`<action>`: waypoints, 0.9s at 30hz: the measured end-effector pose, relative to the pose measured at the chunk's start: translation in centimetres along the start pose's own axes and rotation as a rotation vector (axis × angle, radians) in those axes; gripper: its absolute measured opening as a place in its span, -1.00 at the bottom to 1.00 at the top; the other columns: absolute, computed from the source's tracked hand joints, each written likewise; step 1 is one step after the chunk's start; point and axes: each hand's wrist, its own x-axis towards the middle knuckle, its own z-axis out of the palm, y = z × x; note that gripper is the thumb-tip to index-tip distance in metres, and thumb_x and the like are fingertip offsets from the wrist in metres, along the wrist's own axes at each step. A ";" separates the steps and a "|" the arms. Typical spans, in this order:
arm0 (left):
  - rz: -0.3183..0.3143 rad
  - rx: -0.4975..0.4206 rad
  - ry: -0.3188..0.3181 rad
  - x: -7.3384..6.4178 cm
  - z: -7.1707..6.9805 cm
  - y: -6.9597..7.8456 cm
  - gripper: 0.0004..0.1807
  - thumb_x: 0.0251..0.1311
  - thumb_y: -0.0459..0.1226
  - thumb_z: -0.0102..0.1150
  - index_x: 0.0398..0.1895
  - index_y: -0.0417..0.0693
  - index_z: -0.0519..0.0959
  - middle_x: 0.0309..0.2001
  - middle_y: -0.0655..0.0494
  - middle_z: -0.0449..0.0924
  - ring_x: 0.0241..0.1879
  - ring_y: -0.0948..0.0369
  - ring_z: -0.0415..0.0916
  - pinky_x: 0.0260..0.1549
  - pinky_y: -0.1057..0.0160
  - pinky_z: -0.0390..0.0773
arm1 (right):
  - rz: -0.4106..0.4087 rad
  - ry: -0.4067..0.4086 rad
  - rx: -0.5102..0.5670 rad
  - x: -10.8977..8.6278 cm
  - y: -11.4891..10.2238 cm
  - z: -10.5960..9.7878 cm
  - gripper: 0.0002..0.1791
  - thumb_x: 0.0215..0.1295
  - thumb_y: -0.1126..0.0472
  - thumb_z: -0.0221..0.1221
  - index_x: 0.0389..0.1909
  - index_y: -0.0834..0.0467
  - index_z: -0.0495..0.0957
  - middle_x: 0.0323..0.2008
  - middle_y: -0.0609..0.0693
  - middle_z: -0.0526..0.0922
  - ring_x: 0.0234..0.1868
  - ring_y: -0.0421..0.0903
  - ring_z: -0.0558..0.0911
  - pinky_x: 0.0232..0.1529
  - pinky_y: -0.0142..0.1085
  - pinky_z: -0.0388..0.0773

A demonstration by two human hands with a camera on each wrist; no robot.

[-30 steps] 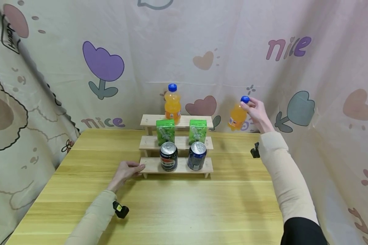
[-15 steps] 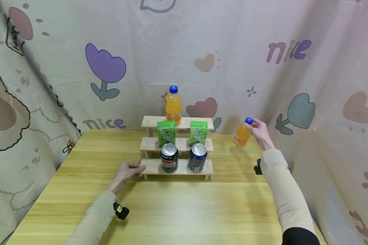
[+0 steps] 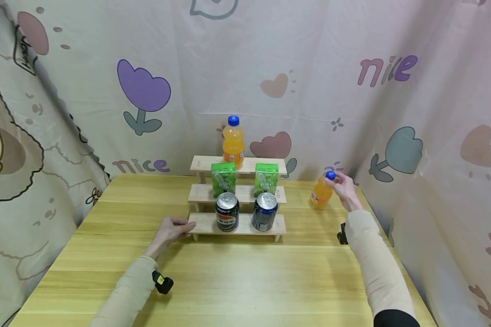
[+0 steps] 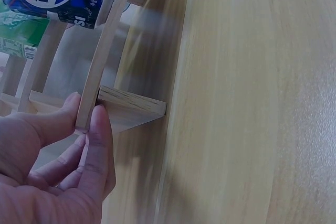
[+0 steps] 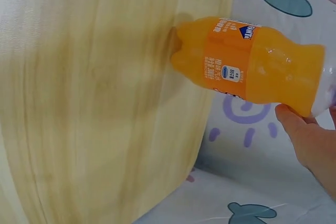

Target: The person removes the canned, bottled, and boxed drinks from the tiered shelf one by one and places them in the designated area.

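Note:
My left hand (image 3: pixel 169 232) pinches the left end of the bottom board of a three-tier wooden shelf (image 3: pixel 247 225), thumb above and fingers below in the left wrist view. Over on the right, my right hand (image 3: pixel 344 190) holds an orange soda bottle (image 3: pixel 321 193) by its neck, just under the blue cap. The bottle leans slightly, its base at or just above the table; contact is hard to tell. A second orange soda bottle (image 3: pixel 233 145) stands on the top tier. Two green drink cartons (image 3: pixel 223 179) occupy the middle tier, and a black cola can (image 3: pixel 227 212) and a dark blue can (image 3: pixel 265 212) the bottom one.
The wooden table (image 3: pixel 245 281) reaches back to a patterned curtain (image 3: pixel 212 68), which also hangs along both sides. Bare tabletop lies in front of the shelf and between it and the held bottle.
My right hand has brought the orange soda bottle down from in front of the curtain to the tabletop, right of the shelf. The left hand keeps its hold on the shelf.

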 end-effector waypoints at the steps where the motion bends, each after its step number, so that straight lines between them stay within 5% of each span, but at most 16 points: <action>1: 0.001 -0.002 -0.003 0.0 0.0 0.0 -0.58 0.30 -0.38 0.29 0.04 -0.63 0.50 -0.33 0.05 0.69 -0.45 0.32 0.67 -0.29 0.35 0.81 | 0.000 0.005 -0.001 0.0 0.1 0.0 -0.34 0.54 0.14 0.07 0.52 0.28 0.11 0.44 0.35 0.22 0.46 0.23 0.24 0.63 0.13 0.12; 7: 0.004 -0.004 -0.011 -0.1 -0.1 -0.1 -0.58 0.31 -0.37 0.28 0.04 -0.63 0.50 -0.32 0.05 0.70 -0.44 0.32 0.67 -0.28 0.35 0.81 | -0.018 0.008 0.000 -0.1 0.6 0.1 -0.35 0.55 0.15 0.06 0.51 0.31 0.12 0.37 0.31 0.27 0.42 0.20 0.27 0.64 0.10 0.13; 16: 0.005 0.010 -0.012 -0.1 0.0 0.0 -0.57 0.31 -0.36 0.28 0.07 -0.62 0.49 -0.29 0.02 0.71 -0.44 0.32 0.67 -0.26 0.32 0.81 | -0.064 0.017 -0.004 -0.2 -0.2 0.0 -0.19 0.48 0.09 0.16 0.57 0.25 0.00 0.55 0.34 0.07 0.56 0.30 0.12 0.64 0.17 0.06; 20: 0.006 0.009 -0.014 0.0 0.1 0.0 -0.58 0.31 -0.36 0.28 0.04 -0.62 0.51 -0.33 0.07 0.71 -0.44 0.31 0.67 -0.25 0.30 0.82 | -0.140 0.063 -0.031 -0.4 -2.4 0.3 -0.18 0.44 0.04 0.20 0.56 0.20 0.05 0.57 0.28 0.08 0.58 0.26 0.10 0.65 0.15 0.06; 27: 0.006 -0.013 -0.021 0.1 -0.2 0.1 -0.59 0.32 -0.37 0.26 0.04 -0.64 0.51 -0.38 0.14 0.70 -0.46 0.34 0.67 -0.28 0.34 0.81 | -0.288 0.015 -0.040 -0.8 -8.9 2.3 -0.18 0.40 0.00 0.25 0.53 0.20 0.12 0.56 0.22 0.13 0.60 0.17 0.11 0.68 0.05 0.01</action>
